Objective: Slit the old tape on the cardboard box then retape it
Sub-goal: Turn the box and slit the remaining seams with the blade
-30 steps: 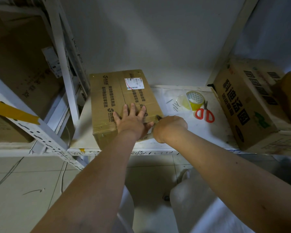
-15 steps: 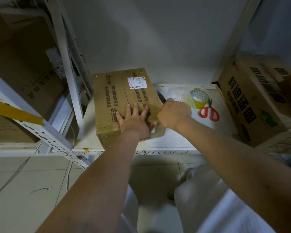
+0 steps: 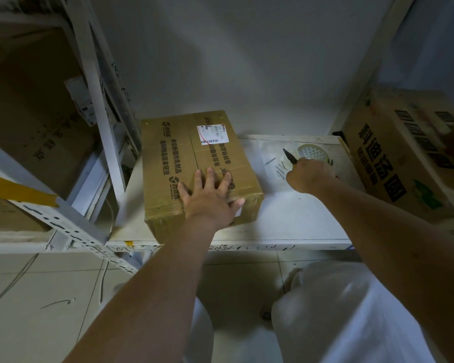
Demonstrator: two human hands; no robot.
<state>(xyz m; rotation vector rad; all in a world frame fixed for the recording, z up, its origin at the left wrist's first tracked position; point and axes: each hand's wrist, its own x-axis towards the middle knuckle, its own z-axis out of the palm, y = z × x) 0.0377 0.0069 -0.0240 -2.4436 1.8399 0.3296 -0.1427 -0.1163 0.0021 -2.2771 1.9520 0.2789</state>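
Head view: the brown taped cardboard box [image 3: 194, 163] is sitting on the white shelf board [image 3: 294, 224], the left hand [image 3: 210, 197] pressing flat on its top, fingers spread. Right hand [image 3: 308, 175] is gripping a dark pointed blade [image 3: 290, 155] near the clear tape roll [image 3: 313, 153], apart from the box.

Box [image 3: 194, 163] on shelf [image 3: 286, 221], tape roll [image 3: 313, 153] to its right

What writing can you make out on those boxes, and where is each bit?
"来自新疆的乳制品": printed on top of the box under the left hand.
"科迪汤圆": big characters on the right box.
White label: barcode and numbers too small to read.
Left box: print too dark to read.
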